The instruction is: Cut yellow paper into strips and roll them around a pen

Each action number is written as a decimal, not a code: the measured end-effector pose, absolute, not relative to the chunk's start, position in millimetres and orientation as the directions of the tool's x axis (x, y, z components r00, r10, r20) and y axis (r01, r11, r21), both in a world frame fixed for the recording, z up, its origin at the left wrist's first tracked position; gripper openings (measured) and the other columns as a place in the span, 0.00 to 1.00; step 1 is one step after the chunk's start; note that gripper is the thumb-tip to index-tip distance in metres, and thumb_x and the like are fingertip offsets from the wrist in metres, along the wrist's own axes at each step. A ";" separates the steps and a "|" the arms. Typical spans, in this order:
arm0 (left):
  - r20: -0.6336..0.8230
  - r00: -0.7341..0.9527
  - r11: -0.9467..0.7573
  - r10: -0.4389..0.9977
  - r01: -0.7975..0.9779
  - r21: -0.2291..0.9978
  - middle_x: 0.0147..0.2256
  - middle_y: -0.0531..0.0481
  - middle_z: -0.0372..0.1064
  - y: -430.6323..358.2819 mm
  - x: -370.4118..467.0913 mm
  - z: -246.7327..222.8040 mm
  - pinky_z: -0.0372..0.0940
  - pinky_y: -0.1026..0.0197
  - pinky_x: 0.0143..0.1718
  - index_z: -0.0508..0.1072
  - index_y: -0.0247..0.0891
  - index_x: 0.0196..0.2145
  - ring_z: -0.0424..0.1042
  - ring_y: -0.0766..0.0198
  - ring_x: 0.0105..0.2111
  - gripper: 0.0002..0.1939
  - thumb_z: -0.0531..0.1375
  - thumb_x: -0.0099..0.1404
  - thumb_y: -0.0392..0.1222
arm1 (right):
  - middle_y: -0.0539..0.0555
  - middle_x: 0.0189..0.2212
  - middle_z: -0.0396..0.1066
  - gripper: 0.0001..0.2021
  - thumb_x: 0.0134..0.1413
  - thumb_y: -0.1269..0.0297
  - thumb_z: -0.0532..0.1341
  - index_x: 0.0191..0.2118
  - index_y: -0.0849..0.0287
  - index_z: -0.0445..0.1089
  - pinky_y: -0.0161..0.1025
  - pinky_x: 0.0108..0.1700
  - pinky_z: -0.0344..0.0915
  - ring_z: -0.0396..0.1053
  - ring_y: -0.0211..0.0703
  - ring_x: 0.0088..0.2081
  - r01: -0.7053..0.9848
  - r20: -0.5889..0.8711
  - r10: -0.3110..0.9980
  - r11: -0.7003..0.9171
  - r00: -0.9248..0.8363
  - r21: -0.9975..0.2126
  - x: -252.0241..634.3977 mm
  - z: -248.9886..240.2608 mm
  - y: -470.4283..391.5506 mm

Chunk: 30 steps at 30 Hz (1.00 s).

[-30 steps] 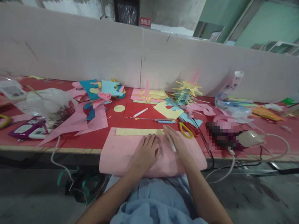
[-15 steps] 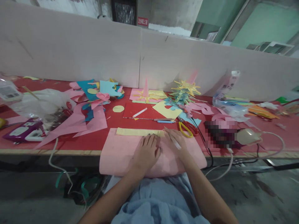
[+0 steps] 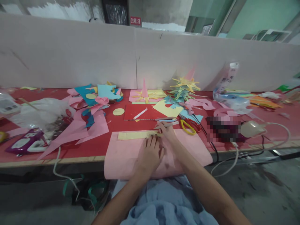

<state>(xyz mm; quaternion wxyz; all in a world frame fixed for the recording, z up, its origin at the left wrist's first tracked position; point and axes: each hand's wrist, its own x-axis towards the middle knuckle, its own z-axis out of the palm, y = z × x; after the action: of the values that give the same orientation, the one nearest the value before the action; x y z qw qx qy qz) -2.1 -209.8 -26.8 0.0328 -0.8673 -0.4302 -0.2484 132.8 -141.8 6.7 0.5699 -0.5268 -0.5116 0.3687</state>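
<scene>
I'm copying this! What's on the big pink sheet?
On the pink sheet: a pale yellow paper strip and the left hand. The right hand overlaps the sheet's far edge. What the hands cover is hidden.

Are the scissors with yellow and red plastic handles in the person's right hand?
No, the scissors lie on the table, apart from the right hand, whose fingers hold a slim whitish pen-like stick.

Red sign (image 3: 135,21) above pale partition (image 3: 93,56)

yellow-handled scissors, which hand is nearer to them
Right. The right hand is just to the left of the yellow-handled scissors; the left hand is farther left, flat on the pink paper.
</scene>
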 end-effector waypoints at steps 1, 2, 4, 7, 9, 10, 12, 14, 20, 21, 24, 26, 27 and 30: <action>0.460 0.507 -0.629 0.729 0.761 0.158 0.56 0.39 0.65 -209.6 -2.5 -27.0 0.56 0.47 0.57 0.66 0.30 0.56 0.62 0.49 0.56 0.23 0.51 0.68 0.45 | 0.43 0.12 0.56 0.19 0.49 0.45 0.60 0.24 0.57 0.66 0.36 0.26 0.64 0.56 0.33 0.16 0.088 0.177 0.962 0.162 0.209 -0.983 133.2 2.4 -141.9; 0.461 0.505 -0.628 0.729 0.761 0.159 0.56 0.38 0.65 -209.5 -2.9 -27.0 0.56 0.47 0.57 0.66 0.30 0.55 0.62 0.49 0.56 0.23 0.51 0.67 0.45 | 0.43 0.12 0.56 0.18 0.49 0.45 0.61 0.25 0.57 0.65 0.35 0.26 0.64 0.56 0.32 0.16 0.071 0.171 0.963 0.159 0.209 -0.985 133.9 -1.2 -142.6; 0.465 0.507 -0.631 0.725 0.760 0.155 0.56 0.37 0.65 -209.4 -3.7 -26.9 0.56 0.47 0.57 0.66 0.29 0.55 0.61 0.49 0.57 0.23 0.51 0.67 0.45 | 0.42 0.12 0.56 0.18 0.49 0.45 0.61 0.26 0.56 0.64 0.34 0.25 0.62 0.56 0.33 0.16 0.079 0.180 0.960 0.166 0.215 -0.983 135.4 -5.5 -144.6; 0.471 0.527 -0.652 0.707 0.745 0.144 0.57 0.37 0.63 -209.4 -4.5 -26.5 0.55 0.46 0.58 0.65 0.29 0.56 0.60 0.49 0.58 0.23 0.50 0.68 0.44 | 0.42 0.12 0.57 0.18 0.49 0.45 0.60 0.28 0.56 0.63 0.33 0.22 0.58 0.58 0.34 0.16 0.128 0.180 0.962 0.155 0.207 -0.979 136.4 -6.2 -146.5; 0.466 0.535 -0.656 0.705 0.741 0.142 0.57 0.37 0.63 -209.5 -4.7 -26.5 0.55 0.46 0.58 0.64 0.29 0.57 0.61 0.50 0.57 0.24 0.49 0.68 0.45 | 0.43 0.12 0.57 0.18 0.50 0.44 0.60 0.29 0.56 0.63 0.33 0.22 0.58 0.58 0.34 0.16 0.144 0.171 0.966 0.145 0.194 -0.979 135.9 -4.9 -146.8; 0.464 0.533 -0.654 0.707 0.743 0.142 0.57 0.37 0.63 -209.5 -4.7 -26.6 0.55 0.46 0.58 0.63 0.29 0.57 0.62 0.50 0.57 0.24 0.49 0.68 0.45 | 0.43 0.12 0.58 0.19 0.50 0.43 0.59 0.29 0.56 0.62 0.34 0.22 0.58 0.58 0.34 0.16 0.155 0.169 0.967 0.140 0.190 -0.978 135.5 -4.2 -146.9; 0.467 0.525 -0.647 0.711 0.749 0.143 0.56 0.36 0.65 -209.5 -4.5 -27.2 0.55 0.46 0.58 0.64 0.28 0.57 0.62 0.50 0.56 0.24 0.49 0.68 0.44 | 0.44 0.13 0.59 0.20 0.50 0.42 0.58 0.27 0.55 0.61 0.34 0.22 0.58 0.59 0.35 0.17 0.192 0.179 0.963 0.141 0.200 -0.971 135.3 -3.3 -147.2; 0.474 0.520 -0.645 0.711 0.751 0.144 0.56 0.35 0.65 -209.5 -4.2 -27.8 0.56 0.46 0.57 0.64 0.28 0.57 0.62 0.50 0.56 0.24 0.49 0.68 0.44 | 0.45 0.13 0.59 0.21 0.49 0.42 0.58 0.24 0.55 0.58 0.34 0.23 0.59 0.61 0.36 0.17 0.247 0.199 0.952 0.140 0.232 -0.959 136.0 -3.6 -147.8; 0.458 0.527 -0.642 0.716 0.754 0.136 0.56 0.36 0.64 -209.5 -4.4 -28.3 0.56 0.47 0.58 0.63 0.28 0.58 0.62 0.50 0.57 0.25 0.49 0.68 0.46 | 0.44 0.11 0.58 0.22 0.48 0.42 0.59 0.22 0.53 0.53 0.34 0.22 0.58 0.67 0.41 0.19 0.315 0.177 0.936 0.077 0.305 -0.946 139.7 -7.2 -147.7; 0.460 0.524 -0.640 0.717 0.756 0.137 0.56 0.37 0.65 -209.5 -4.4 -28.5 0.56 0.47 0.58 0.63 0.28 0.57 0.62 0.50 0.57 0.25 0.49 0.68 0.46 | 0.44 0.10 0.58 0.21 0.48 0.44 0.59 0.22 0.53 0.53 0.34 0.22 0.58 0.67 0.41 0.18 0.318 0.180 0.938 0.081 0.295 -0.945 139.6 -7.1 -147.6; 0.471 0.512 -0.636 0.719 0.757 0.148 0.56 0.37 0.65 -209.6 -4.2 -28.8 0.56 0.48 0.58 0.65 0.28 0.56 0.62 0.51 0.56 0.24 0.50 0.68 0.45 | 0.43 0.10 0.57 0.18 0.49 0.47 0.58 0.22 0.53 0.52 0.34 0.22 0.58 0.65 0.39 0.17 0.326 0.197 0.939 0.099 0.282 -0.940 138.3 -5.8 -147.5; 0.478 0.510 -0.638 0.715 0.755 0.149 0.56 0.37 0.65 -209.6 -4.1 -28.3 0.56 0.47 0.58 0.65 0.28 0.55 0.62 0.51 0.56 0.23 0.50 0.68 0.45 | 0.43 0.10 0.57 0.17 0.49 0.50 0.58 0.22 0.53 0.52 0.33 0.21 0.57 0.64 0.38 0.17 0.332 0.205 0.937 0.105 0.282 -0.937 137.3 -5.4 -147.7; 0.481 0.511 -0.640 0.712 0.754 0.147 0.55 0.37 0.66 -209.6 -4.1 -27.8 0.56 0.47 0.57 0.65 0.29 0.55 0.62 0.51 0.56 0.23 0.50 0.68 0.44 | 0.42 0.10 0.57 0.16 0.49 0.51 0.58 0.22 0.53 0.52 0.33 0.21 0.57 0.63 0.37 0.17 0.336 0.204 0.939 0.104 0.277 -0.936 137.0 -5.5 -147.7; 0.482 0.520 -0.648 0.705 0.749 0.139 0.54 0.37 0.67 -209.8 -4.3 -25.3 0.57 0.47 0.56 0.65 0.30 0.56 0.63 0.51 0.56 0.23 0.50 0.67 0.44 | 0.42 0.10 0.56 0.15 0.48 0.54 0.57 0.21 0.53 0.52 0.33 0.20 0.55 0.62 0.37 0.16 0.332 0.190 0.947 0.098 0.258 -0.938 137.0 -7.1 -147.3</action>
<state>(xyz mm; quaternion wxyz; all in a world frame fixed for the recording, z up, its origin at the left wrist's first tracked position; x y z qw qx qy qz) -4.3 -209.8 -25.3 0.0430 -0.8708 -0.4173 -0.2564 137.0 -147.3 -7.1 0.5165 -0.6020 -0.5312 0.2978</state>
